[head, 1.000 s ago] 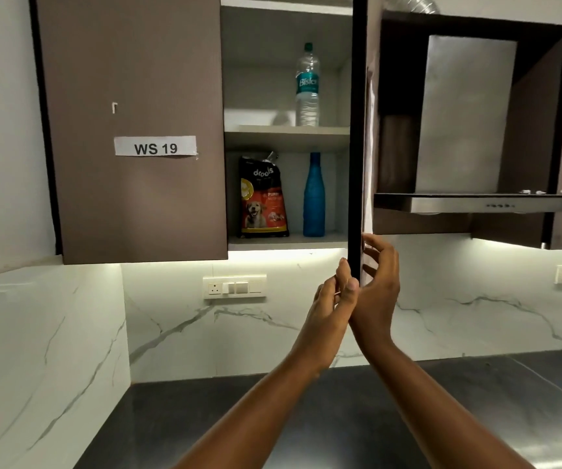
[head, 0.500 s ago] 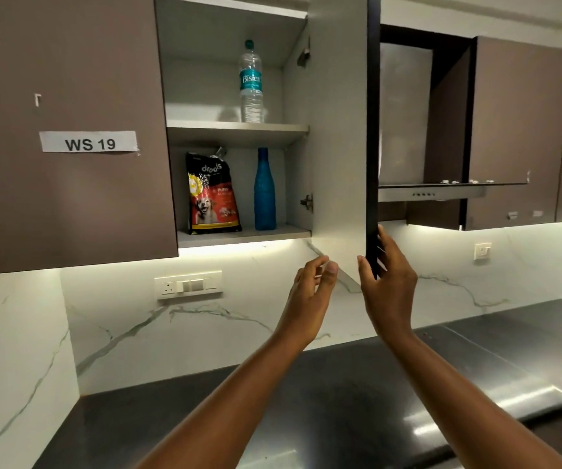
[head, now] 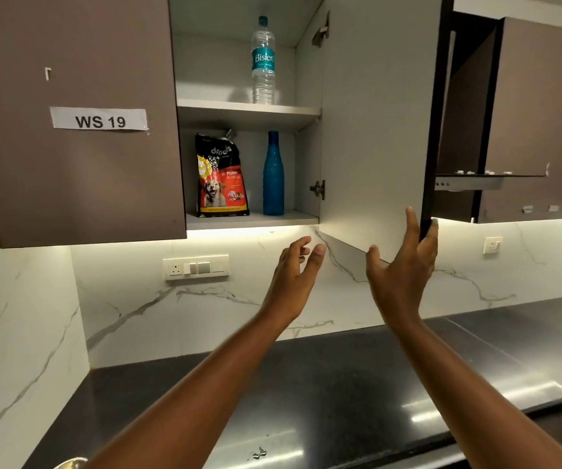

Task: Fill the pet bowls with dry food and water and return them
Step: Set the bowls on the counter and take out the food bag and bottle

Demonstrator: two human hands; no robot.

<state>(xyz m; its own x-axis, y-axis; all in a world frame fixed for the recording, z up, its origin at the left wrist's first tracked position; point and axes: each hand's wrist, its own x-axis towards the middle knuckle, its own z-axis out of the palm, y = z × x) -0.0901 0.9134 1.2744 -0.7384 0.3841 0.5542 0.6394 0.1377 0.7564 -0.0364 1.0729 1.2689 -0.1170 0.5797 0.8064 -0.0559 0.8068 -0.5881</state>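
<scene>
On the lower shelf of the open wall cabinet stands a black-and-red bag of dry dog food (head: 221, 177), upright, with a blue bottle (head: 273, 174) to its right. A clear water bottle (head: 263, 62) stands on the upper shelf. My left hand (head: 298, 270) hovers below the cabinet with curled, spread fingers and holds nothing. My right hand (head: 404, 262) is spread at the lower corner of the swung-out cabinet door (head: 374, 130), its fingertips resting on the door's dark edge. A metal rim, perhaps a bowl (head: 69, 463), peeks in at the bottom left.
A closed cabinet door labelled WS 19 (head: 98, 120) is on the left. A black stone counter (head: 306, 394) runs below, with a marble backsplash and a switch plate (head: 196, 266). A range hood (head: 486, 181) hangs to the right behind the open door.
The cabinet door has swung further open to the right with my right hand on its edge. My left hand has come off the door and spread apart from the right.
</scene>
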